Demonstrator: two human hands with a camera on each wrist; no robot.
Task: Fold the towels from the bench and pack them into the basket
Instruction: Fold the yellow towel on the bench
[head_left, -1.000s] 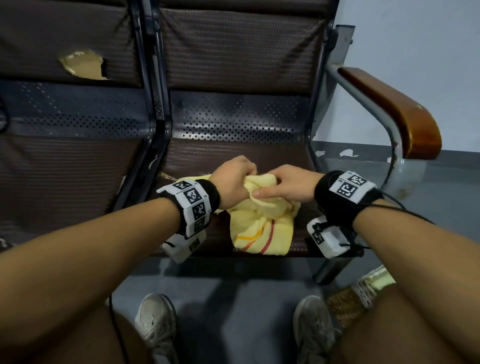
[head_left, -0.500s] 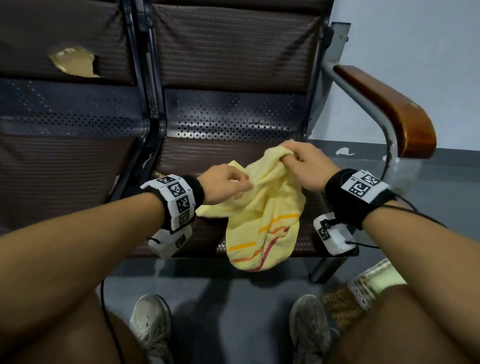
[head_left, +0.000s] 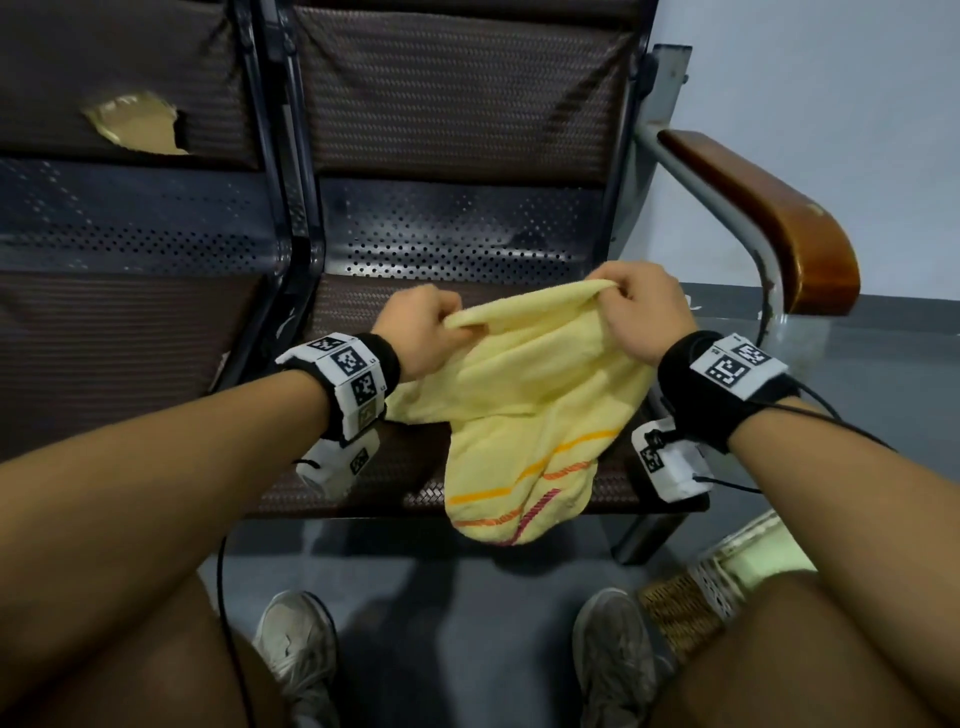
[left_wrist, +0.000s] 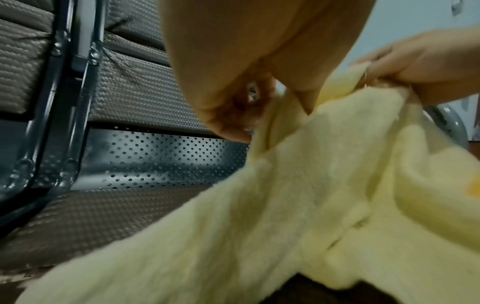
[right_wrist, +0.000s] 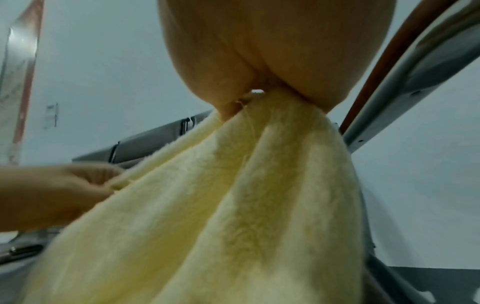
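A pale yellow towel (head_left: 524, 395) with orange and red stripes hangs over the bench seat (head_left: 363, 306), its lower end draped past the front edge. My left hand (head_left: 423, 327) pinches the towel's top edge at the left, my right hand (head_left: 636, 306) grips the same edge at the right, and the cloth stretches between them. The left wrist view shows the towel (left_wrist: 298, 205) bunched in my left hand (left_wrist: 241, 107). In the right wrist view the towel (right_wrist: 233, 205) falls from my right hand (right_wrist: 259, 82). A woven basket (head_left: 691, 608) stands on the floor at the lower right, partly hidden by my leg.
The bench has dark woven seats and a perforated metal back (head_left: 457, 234). A wooden armrest (head_left: 769, 218) rises at the right. The left seat's backrest has a torn patch (head_left: 135, 124). My shoes (head_left: 296, 649) stand on the grey floor below.
Both hands have moved apart along the towel's top edge and lifted it, spreading the bunched cloth out wider between them.
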